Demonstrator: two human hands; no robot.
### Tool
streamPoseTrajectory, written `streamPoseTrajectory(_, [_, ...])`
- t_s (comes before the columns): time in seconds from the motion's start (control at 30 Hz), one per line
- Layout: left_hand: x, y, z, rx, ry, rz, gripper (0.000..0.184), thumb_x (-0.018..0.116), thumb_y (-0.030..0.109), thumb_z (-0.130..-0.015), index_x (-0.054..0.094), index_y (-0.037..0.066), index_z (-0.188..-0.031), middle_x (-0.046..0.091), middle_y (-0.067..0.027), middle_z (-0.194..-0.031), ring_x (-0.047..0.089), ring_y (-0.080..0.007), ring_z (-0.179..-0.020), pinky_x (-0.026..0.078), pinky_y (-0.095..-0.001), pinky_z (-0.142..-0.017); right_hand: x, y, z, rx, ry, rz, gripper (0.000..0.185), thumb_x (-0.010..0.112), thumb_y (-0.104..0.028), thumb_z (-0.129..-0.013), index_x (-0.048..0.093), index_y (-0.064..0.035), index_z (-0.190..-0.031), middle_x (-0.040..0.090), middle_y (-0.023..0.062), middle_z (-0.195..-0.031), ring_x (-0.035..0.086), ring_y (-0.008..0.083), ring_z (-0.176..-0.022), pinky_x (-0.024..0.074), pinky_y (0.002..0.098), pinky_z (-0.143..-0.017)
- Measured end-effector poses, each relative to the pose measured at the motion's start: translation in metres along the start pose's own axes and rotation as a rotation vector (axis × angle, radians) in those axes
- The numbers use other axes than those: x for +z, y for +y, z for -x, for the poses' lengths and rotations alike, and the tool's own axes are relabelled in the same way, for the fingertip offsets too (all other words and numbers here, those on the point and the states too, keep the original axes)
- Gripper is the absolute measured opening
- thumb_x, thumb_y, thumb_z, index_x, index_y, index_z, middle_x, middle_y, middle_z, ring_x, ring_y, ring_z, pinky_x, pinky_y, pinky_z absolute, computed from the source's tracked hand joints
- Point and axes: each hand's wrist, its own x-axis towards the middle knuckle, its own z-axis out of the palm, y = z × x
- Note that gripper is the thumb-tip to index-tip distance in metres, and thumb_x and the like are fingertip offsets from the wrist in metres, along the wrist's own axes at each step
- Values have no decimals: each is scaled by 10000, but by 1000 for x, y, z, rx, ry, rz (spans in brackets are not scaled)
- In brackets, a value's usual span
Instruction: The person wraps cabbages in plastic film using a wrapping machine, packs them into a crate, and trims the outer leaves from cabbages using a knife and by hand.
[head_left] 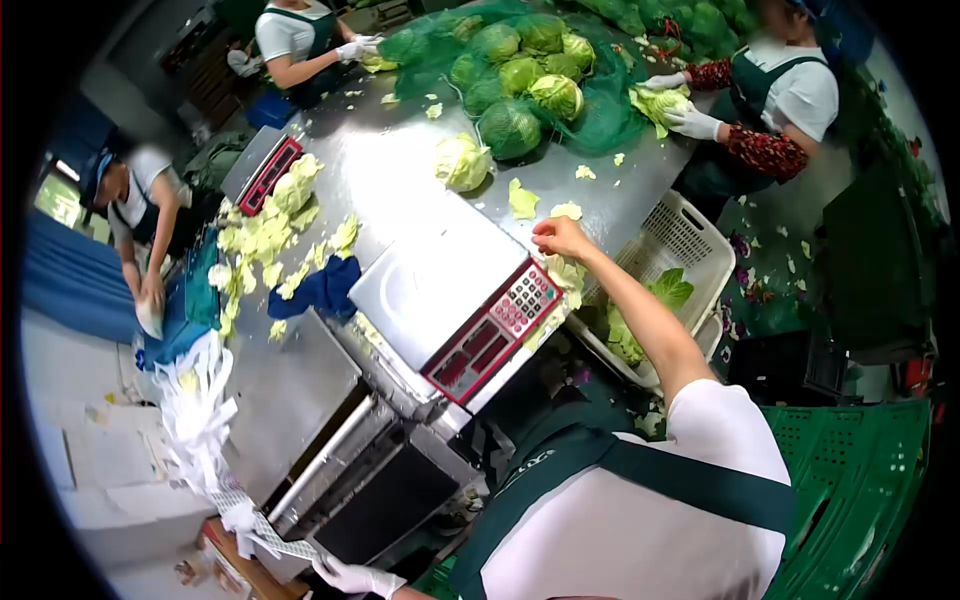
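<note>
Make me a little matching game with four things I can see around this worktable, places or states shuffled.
1. Right hand
2. Blue cloth
3. Green net
4. Pale crate

A. Around a heap of cabbages
B. With green leaves inside
C. Bare, near the keypad of the nearer scale
D. On the metal table, among leaf scraps

Pairs: 1-C, 2-D, 3-A, 4-B.

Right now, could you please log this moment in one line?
left hand: gloved, near white grid, contact unclear | right hand: curled beside scale | single cabbage: on table beyond scale
</note>
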Motion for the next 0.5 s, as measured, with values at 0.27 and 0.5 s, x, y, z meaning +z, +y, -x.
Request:
streamPoseTrajectory(0.27, [125,209,18,54,-556,285,333,491,29,-897,501,-45,-1221,522,-140,-1235,526,-227,-1101,394,-325,-978,35,31,-38,-30,-59,628,390,628,-399,-732,673,-59,-917,676,140,-837,650,296,-803,518,371,-726])
streamPoseTrajectory(0.5, [300,364,66,652,-1161,272,448,657,74,-771,532,27,-1199,518,-133,-1252,511,-239,-1137,426,-316,-934,14,41,-19,-23,183,499,322,647,-326,-649,657,-14,-732,647,169,-704,637,333,-673,510,410,-641])
